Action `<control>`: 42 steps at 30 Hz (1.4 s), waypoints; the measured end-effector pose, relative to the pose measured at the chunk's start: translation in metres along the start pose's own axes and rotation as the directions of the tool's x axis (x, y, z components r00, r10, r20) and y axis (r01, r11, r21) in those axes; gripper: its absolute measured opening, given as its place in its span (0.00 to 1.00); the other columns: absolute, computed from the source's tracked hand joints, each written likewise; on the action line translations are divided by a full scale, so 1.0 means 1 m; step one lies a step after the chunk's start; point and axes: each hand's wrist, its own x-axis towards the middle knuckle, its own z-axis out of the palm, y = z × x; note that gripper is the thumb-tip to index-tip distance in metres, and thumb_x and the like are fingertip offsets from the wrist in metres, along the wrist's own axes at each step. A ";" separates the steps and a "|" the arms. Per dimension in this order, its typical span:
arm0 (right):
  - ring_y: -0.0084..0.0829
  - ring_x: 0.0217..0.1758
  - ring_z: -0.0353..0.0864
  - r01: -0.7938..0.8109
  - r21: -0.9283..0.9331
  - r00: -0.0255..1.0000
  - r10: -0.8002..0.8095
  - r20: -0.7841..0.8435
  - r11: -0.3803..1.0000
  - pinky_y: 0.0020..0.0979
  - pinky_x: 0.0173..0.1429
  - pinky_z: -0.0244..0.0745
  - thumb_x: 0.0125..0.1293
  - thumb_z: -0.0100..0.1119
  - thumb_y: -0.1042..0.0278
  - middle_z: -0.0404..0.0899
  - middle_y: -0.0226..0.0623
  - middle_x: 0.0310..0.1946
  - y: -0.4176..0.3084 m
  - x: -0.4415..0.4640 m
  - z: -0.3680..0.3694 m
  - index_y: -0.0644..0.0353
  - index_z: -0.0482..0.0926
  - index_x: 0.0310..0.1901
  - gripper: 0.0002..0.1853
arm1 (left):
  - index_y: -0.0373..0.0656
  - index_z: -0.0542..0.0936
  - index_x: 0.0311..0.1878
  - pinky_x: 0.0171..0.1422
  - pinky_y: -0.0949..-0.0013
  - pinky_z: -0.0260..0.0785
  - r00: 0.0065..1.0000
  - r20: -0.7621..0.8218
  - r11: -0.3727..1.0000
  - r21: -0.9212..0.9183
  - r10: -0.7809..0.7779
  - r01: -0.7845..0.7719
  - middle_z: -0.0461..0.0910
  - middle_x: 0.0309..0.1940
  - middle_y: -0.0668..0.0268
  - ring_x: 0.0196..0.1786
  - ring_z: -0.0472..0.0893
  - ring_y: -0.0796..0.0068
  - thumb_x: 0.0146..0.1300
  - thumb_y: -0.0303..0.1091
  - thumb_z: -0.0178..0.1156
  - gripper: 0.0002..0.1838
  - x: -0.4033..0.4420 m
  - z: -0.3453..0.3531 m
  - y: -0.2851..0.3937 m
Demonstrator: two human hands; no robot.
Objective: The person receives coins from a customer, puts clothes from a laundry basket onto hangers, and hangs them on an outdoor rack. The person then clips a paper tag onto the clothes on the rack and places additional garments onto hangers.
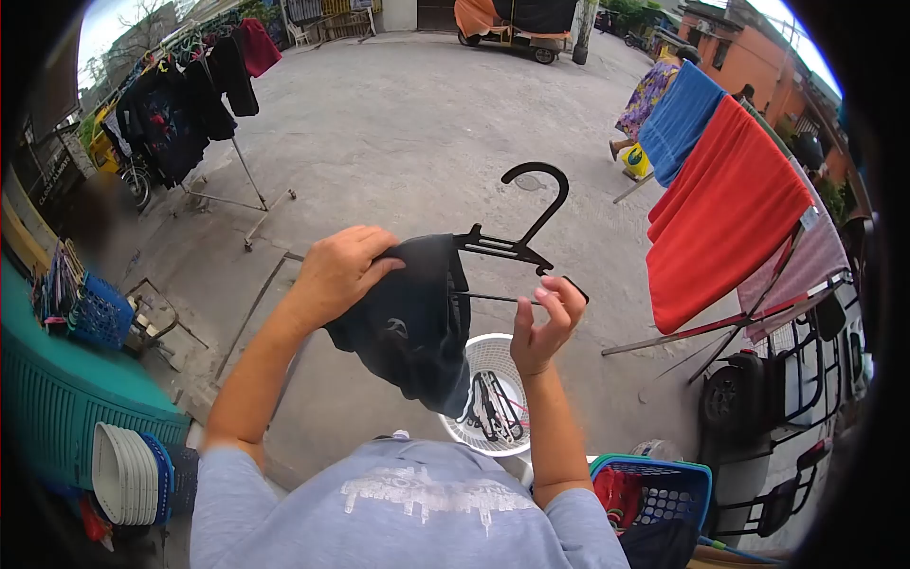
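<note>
Dark cloth, probably a small garment (403, 327), hangs at the centre in front of the wearer's chest, partly threaded on a black plastic hanger (519, 250) whose hook curves upward. Pinched closed, the left hand (343, 277) holds the cloth's upper edge between thumb and fingers. The right hand (547, 327) is half open, fingers bent and thumb apart, at the hanger's far end; how firmly it grips, I cannot tell.

Below the cloth and partly behind it, a white basket (490, 353) contains black and white hangers (493, 408). At the bottom, the wearer's grey-blue shirt (417, 526) has a pale print. Near the right elbow sits a blue basket (700, 484) with red cloth (618, 495) inside.

Farther right, a red towel (725, 218) and a blue towel (681, 119) hang side by side on a rack; beyond them is a person in patterned clothing (647, 98). At upper left, dark clothes (171, 123) hang on another rack. Grey pavement (398, 133) stretches between.
</note>
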 end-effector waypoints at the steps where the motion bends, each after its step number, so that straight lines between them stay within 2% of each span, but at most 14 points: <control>1: 0.36 0.41 0.73 0.012 0.155 0.992 -0.031 0.123 0.988 0.34 0.45 0.64 0.56 0.61 0.71 0.74 0.37 0.40 -0.011 -0.011 -0.001 0.55 0.68 0.44 0.15 | 0.40 0.77 0.34 0.36 0.66 0.67 1.000 -0.004 1.000 0.001 0.006 -0.006 0.77 0.29 0.62 0.33 0.76 0.61 0.51 0.31 0.63 0.08 0.002 0.001 0.003; 3: 0.35 0.43 0.75 -0.089 0.292 0.894 -0.053 0.445 0.952 0.34 0.48 0.64 0.54 0.64 0.64 0.76 0.39 0.41 -0.034 -0.029 0.007 0.58 0.69 0.46 0.20 | 0.40 0.77 0.34 0.35 0.66 0.67 1.000 -0.008 1.000 -0.004 0.009 -0.009 0.76 0.28 0.62 0.33 0.76 0.61 0.51 0.31 0.63 0.08 0.007 0.000 0.006; 5: 0.33 0.42 0.76 -0.200 0.122 0.785 0.084 0.613 0.972 0.35 0.55 0.61 0.52 0.66 0.58 0.77 0.37 0.38 -0.044 -0.048 0.015 0.60 0.69 0.51 0.27 | 0.39 0.77 0.33 0.35 0.67 0.67 1.000 -0.009 1.000 -0.014 0.000 0.000 0.76 0.28 0.62 0.32 0.75 0.62 0.52 0.32 0.63 0.08 0.010 -0.002 0.007; 7: 0.34 0.41 0.75 -0.264 -0.010 0.658 0.187 0.730 0.964 0.36 0.55 0.60 0.52 0.65 0.59 0.77 0.35 0.33 -0.031 -0.073 0.008 0.58 0.73 0.46 0.21 | 0.39 0.77 0.34 0.36 0.67 0.67 0.996 0.001 0.996 -0.012 -0.085 0.085 0.77 0.28 0.61 0.32 0.76 0.62 0.53 0.33 0.62 0.08 0.010 -0.008 -0.001; 10: 0.34 0.38 0.75 -0.166 -0.022 0.713 0.135 0.688 0.986 0.36 0.52 0.62 0.51 0.65 0.62 0.77 0.33 0.30 -0.006 -0.070 -0.011 0.58 0.77 0.37 0.14 | 0.37 0.77 0.33 0.35 0.68 0.67 0.977 0.020 0.974 -0.075 -0.214 0.215 0.76 0.26 0.61 0.30 0.76 0.65 0.54 0.33 0.61 0.09 -0.001 -0.014 -0.025; 17: 0.36 0.33 0.72 -0.472 0.127 0.801 0.365 0.475 0.872 0.32 0.40 0.67 0.51 0.63 0.73 0.74 0.36 0.25 0.050 -0.061 -0.031 0.62 0.75 0.26 0.06 | 0.34 0.76 0.31 0.34 0.72 0.65 0.936 0.131 0.883 -0.311 -0.326 0.351 0.74 0.23 0.61 0.27 0.73 0.71 0.55 0.28 0.59 0.06 -0.038 -0.015 -0.071; 26: 0.36 0.27 0.72 -0.127 0.091 0.924 0.084 0.374 0.988 0.33 0.32 0.70 0.43 0.64 0.80 0.72 0.35 0.20 0.016 0.008 -0.033 0.62 0.72 0.21 0.08 | 0.34 0.75 0.30 0.32 0.68 0.62 0.988 -0.004 0.984 -0.089 -0.153 0.152 0.72 0.22 0.60 0.26 0.70 0.65 0.53 0.27 0.60 0.06 -0.027 -0.008 -0.059; 27: 0.37 0.32 0.75 -0.112 0.168 0.886 0.022 0.464 0.979 0.32 0.36 0.73 0.44 0.65 0.78 0.74 0.37 0.27 0.003 0.013 -0.034 0.61 0.74 0.25 0.09 | 0.34 0.75 0.30 0.31 0.67 0.61 0.991 -0.023 0.986 -0.100 -0.133 0.130 0.72 0.21 0.60 0.26 0.69 0.65 0.53 0.27 0.60 0.06 -0.025 -0.004 -0.058; 29: 0.39 0.41 0.77 -0.135 0.295 0.914 0.004 0.405 0.946 0.34 0.44 0.75 0.45 0.67 0.75 0.74 0.40 0.40 -0.023 0.018 -0.032 0.59 0.74 0.35 0.15 | 0.34 0.75 0.30 0.31 0.68 0.60 0.994 -0.036 0.984 -0.150 -0.099 0.093 0.71 0.21 0.61 0.25 0.68 0.65 0.54 0.27 0.60 0.06 -0.019 0.003 -0.061; 30: 0.41 0.49 0.75 -0.062 0.220 0.940 -0.018 0.342 0.973 0.37 0.53 0.72 0.46 0.68 0.73 0.70 0.43 0.50 -0.015 0.010 -0.036 0.56 0.71 0.45 0.22 | 0.34 0.75 0.30 0.30 0.68 0.60 0.996 -0.032 0.979 -0.187 -0.086 0.079 0.71 0.21 0.61 0.25 0.68 0.66 0.54 0.27 0.59 0.06 -0.017 0.005 -0.063; 33: 0.43 0.48 0.74 -0.315 -0.184 0.912 0.351 0.211 0.931 0.38 0.55 0.67 0.50 0.66 0.69 0.72 0.42 0.49 -0.001 0.012 -0.047 0.56 0.72 0.49 0.23 | 0.34 0.74 0.29 0.29 0.70 0.58 0.998 -0.025 0.958 -0.283 -0.051 0.042 0.70 0.20 0.62 0.24 0.66 0.67 0.55 0.27 0.59 0.05 -0.014 0.016 -0.067; 36: 0.41 0.46 0.75 -0.409 -0.244 0.758 0.477 0.446 0.879 0.37 0.51 0.69 0.52 0.62 0.72 0.76 0.40 0.42 0.005 -0.006 -0.062 0.59 0.75 0.45 0.16 | 0.35 0.74 0.29 0.30 0.70 0.58 1.000 -0.007 0.944 -0.329 0.002 -0.005 0.69 0.20 0.62 0.24 0.65 0.68 0.55 0.25 0.58 0.05 -0.011 0.027 -0.069; 38: 0.39 0.37 0.75 -0.576 -0.132 0.723 0.578 0.378 0.807 0.33 0.41 0.70 0.52 0.59 0.78 0.76 0.39 0.30 -0.002 -0.018 -0.070 0.64 0.76 0.36 0.09 | 0.35 0.73 0.29 0.31 0.70 0.58 0.998 0.053 0.915 -0.403 0.045 -0.020 0.70 0.22 0.63 0.25 0.65 0.71 0.57 0.25 0.57 0.04 -0.008 0.041 -0.076; 42: 0.39 0.33 0.73 -0.566 -0.220 0.761 0.606 0.233 0.795 0.35 0.38 0.68 0.49 0.61 0.78 0.73 0.38 0.27 -0.035 -0.033 -0.096 0.64 0.75 0.35 0.10 | 0.38 0.72 0.43 0.41 0.74 0.59 0.962 0.273 0.740 -0.651 0.018 0.171 0.71 0.38 0.66 0.38 0.68 0.76 0.65 0.35 0.49 0.11 -0.012 0.071 -0.120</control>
